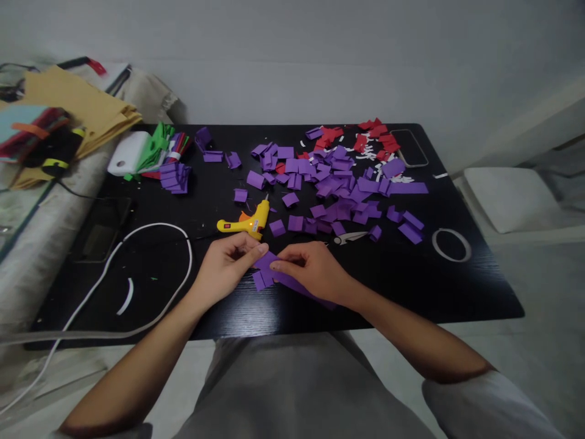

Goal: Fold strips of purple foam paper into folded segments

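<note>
Between my two hands, over the front of the black table, is a purple paper strip. My left hand pinches its left end between thumb and fingers. Farther along the strip, my right hand is closed on it, and the strip's tail runs out under that hand to the lower right. Small purple paper pieces lie just below the held end. A yellow glue gun rests right behind my left hand. Scissors, partly covered, lie beyond my right hand.
Folded purple paper pieces are heaped across the middle, with red pieces and white scraps behind. A white cable loops on the left. A tape ring lies at right. Bundled colored strips and a phone-like dark slab sit left.
</note>
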### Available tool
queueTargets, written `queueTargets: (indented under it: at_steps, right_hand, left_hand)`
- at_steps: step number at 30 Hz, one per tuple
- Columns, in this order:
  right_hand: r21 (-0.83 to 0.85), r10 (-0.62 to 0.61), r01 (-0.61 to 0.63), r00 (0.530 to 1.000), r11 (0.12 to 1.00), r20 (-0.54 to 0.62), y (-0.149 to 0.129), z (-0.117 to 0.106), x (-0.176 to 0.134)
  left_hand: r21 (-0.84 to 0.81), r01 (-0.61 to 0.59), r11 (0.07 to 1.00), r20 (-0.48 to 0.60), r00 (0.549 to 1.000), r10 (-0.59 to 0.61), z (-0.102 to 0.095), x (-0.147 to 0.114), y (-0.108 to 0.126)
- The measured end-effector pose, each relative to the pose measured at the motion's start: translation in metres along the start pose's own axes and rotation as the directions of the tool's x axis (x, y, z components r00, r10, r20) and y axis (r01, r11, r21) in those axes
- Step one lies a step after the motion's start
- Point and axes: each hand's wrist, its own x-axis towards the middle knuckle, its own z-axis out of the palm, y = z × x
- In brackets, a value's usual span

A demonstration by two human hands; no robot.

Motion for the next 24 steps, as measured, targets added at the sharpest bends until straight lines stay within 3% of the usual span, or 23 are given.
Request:
queueTargets:
  at_steps: [5, 11, 18, 21, 24]
  right_hand:
    - [0.039, 0.037, -0.04, 0.996, 0.998, 0.081, -0.001, -0.005, -0.004]
    - [0.093, 0.048, -0.059, 0.992, 0.994, 0.118, 0.002, -0.006, -0.005]
    - [0.187, 0.083, -0.124, 0.974, 0.975, 0.21, 0.003, -0.003, -0.009]
    - [0.187, 0.12, -0.166, 0.965, 0.968, 0.233, 0.008, -0.007, -0.012]
    - [0.188, 0.158, -0.204, 0.959, 0.961, 0.234, 0.013, -0.011, -0.016]
  left_hand:
    - [0.04, -0.015, 0.999, 0.129, 0.992, 0.01, -0.006, -0.001, 0.002]
    - [0.029, 0.05, 0.998, 0.286, 0.957, -0.056, -0.006, -0.01, -0.002]
    - [0.071, 0.033, 0.997, 0.377, 0.925, -0.058, -0.012, -0.011, -0.005]
    - [0.074, 0.05, 0.996, 0.36, 0.93, -0.073, -0.028, -0.008, -0.008]
    - [0.117, 0.043, 0.992, 0.186, 0.98, -0.065, -0.044, -0.006, -0.008]
